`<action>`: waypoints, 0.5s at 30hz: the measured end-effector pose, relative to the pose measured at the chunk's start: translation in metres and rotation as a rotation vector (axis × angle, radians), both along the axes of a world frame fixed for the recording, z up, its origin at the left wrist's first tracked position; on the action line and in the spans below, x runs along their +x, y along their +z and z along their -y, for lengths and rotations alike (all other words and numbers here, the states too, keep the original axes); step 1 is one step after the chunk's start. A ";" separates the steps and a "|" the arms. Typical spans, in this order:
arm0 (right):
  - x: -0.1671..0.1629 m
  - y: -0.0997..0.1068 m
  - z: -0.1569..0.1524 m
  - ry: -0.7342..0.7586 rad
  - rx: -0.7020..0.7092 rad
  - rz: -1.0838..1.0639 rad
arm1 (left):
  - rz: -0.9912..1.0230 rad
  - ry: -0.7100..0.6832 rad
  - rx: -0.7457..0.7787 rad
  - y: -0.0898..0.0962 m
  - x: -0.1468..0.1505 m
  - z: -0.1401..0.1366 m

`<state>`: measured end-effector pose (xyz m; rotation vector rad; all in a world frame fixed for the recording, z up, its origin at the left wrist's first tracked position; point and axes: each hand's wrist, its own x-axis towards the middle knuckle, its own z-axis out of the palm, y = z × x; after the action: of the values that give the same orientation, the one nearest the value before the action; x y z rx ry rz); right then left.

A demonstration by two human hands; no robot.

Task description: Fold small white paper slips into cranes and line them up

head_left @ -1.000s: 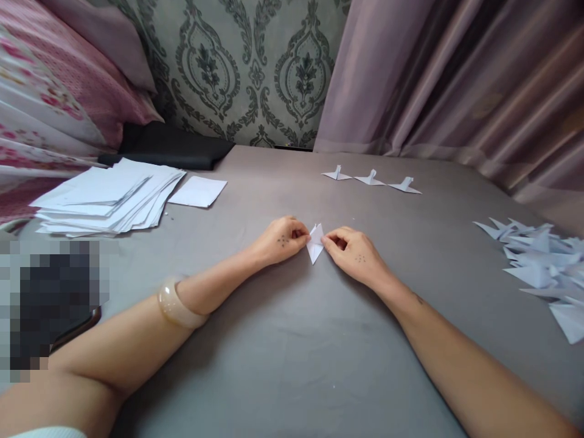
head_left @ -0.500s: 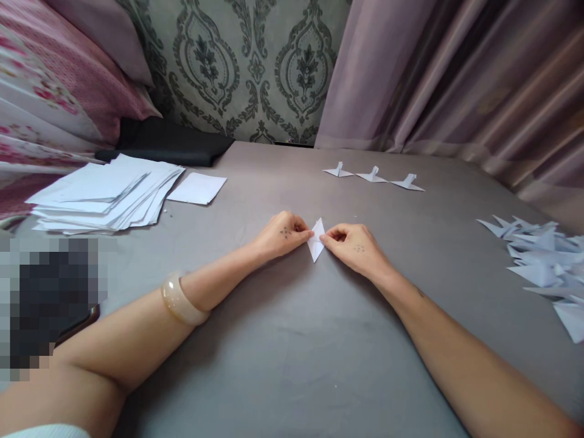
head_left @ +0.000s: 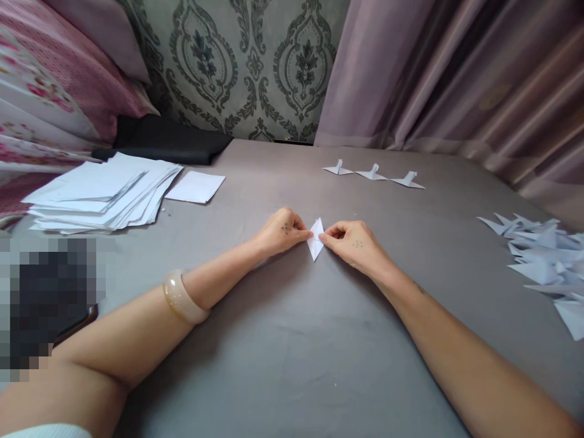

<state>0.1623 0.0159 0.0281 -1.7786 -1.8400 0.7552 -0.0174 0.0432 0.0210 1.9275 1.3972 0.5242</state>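
A small white piece of folded paper [head_left: 315,244], shaped like a narrow diamond, is held upright-pointing between my two hands over the grey cloth. My left hand [head_left: 283,232] pinches its left edge between thumb and fingers. On the opposite edge, my right hand [head_left: 353,242] has thumb and forefinger closed on the paper. Creases show across its middle. The fingertips behind the paper are hidden.
At the left lie a stack of white paper sheets [head_left: 98,188], a single square sheet [head_left: 196,187] and black folded material [head_left: 168,141]. Three folded paper birds [head_left: 373,173] line the back. Several more paper birds [head_left: 542,249] are heaped at the right. A pixelated dark patch covers the left edge.
Almost nothing differs. Both hands keep their pinch on the folded paper, with only very slight finger movement, and the view has shifted a little.
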 end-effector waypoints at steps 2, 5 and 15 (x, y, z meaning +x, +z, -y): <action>-0.001 0.000 0.000 -0.005 -0.002 -0.004 | -0.005 -0.005 0.002 -0.001 0.000 -0.001; 0.000 0.001 -0.001 0.000 -0.021 -0.007 | -0.022 -0.032 0.022 -0.001 -0.001 -0.002; 0.005 -0.005 -0.001 -0.011 0.002 -0.042 | -0.043 -0.018 0.216 -0.009 0.003 0.008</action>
<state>0.1672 0.0170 0.0232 -1.7575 -1.8015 0.7807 -0.0146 0.0354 0.0121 2.1315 1.3967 0.6511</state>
